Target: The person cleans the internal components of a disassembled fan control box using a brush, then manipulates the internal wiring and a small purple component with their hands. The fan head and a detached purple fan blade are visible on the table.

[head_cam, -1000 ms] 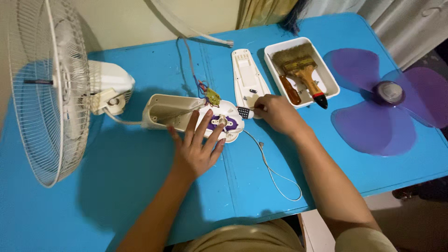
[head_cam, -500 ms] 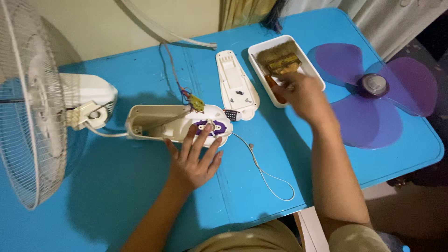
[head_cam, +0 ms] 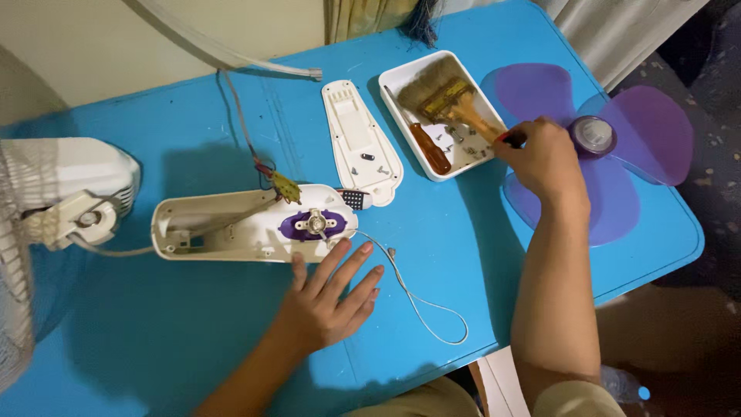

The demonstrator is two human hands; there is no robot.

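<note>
My left hand [head_cam: 328, 297] lies flat on the blue table [head_cam: 193, 347], fingers spread and holding nothing, its fingertips at the near edge of a white open fan base housing [head_cam: 224, 232]. A purple switch part [head_cam: 312, 225] sits inside that housing. My right hand [head_cam: 544, 162] is closed around the red and black end of a wooden paintbrush [head_cam: 455, 104]. The brush lies in a white tray [head_cam: 397, 73], its bristles toward the far corner.
The tray also holds a screwdriver [head_cam: 428, 147] and several loose screws. A white cover plate [head_cam: 359, 139] lies between housing and tray. A purple fan blade [head_cam: 641, 131] lies at the right, the fan motor and grille [head_cam: 69, 201] at the left. A thin white cord [head_cam: 421, 305] loops near the front edge.
My right hand left the fan base, moved right to the tray and closed on the brush handle. My left hand slid back off the housing toward me.
</note>
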